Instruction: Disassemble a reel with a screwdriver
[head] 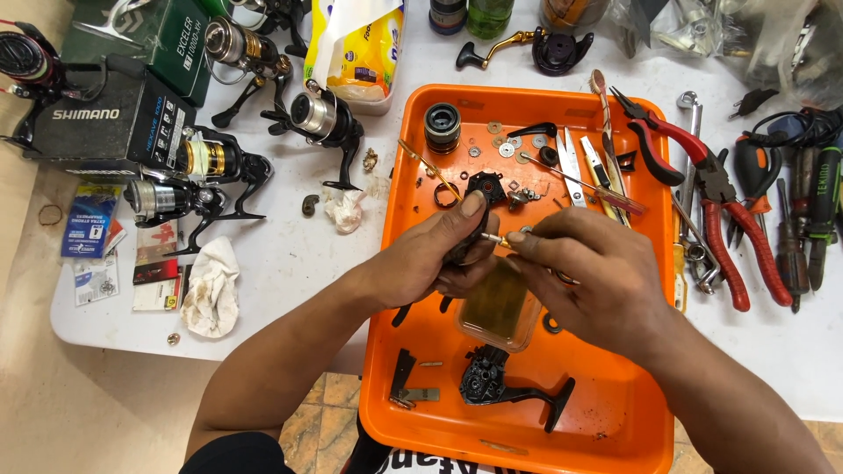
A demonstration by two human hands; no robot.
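Note:
My left hand (436, 256) grips a black reel body part (467, 242) over the orange tray (615, 412), thumb on top. My right hand (597, 272) pinches a small brass-tipped shaft (494, 237) that touches that black part. Under my hands a small clear container of yellowish liquid (500, 309) stands in the tray. A black reel handle assembly (500, 386) lies at the tray's front. A spool (442, 125), washers, small tools and a black gear part (485, 183) are spread at the tray's far end.
Several spinning reels (325, 118) and reel boxes (114, 114) sit at the left of the white table (290, 254), with crumpled tissues (211, 285). Red-handled pliers (716, 197) and screwdrivers (812, 211) lie to the right of the tray. Bottles and bags line the far edge.

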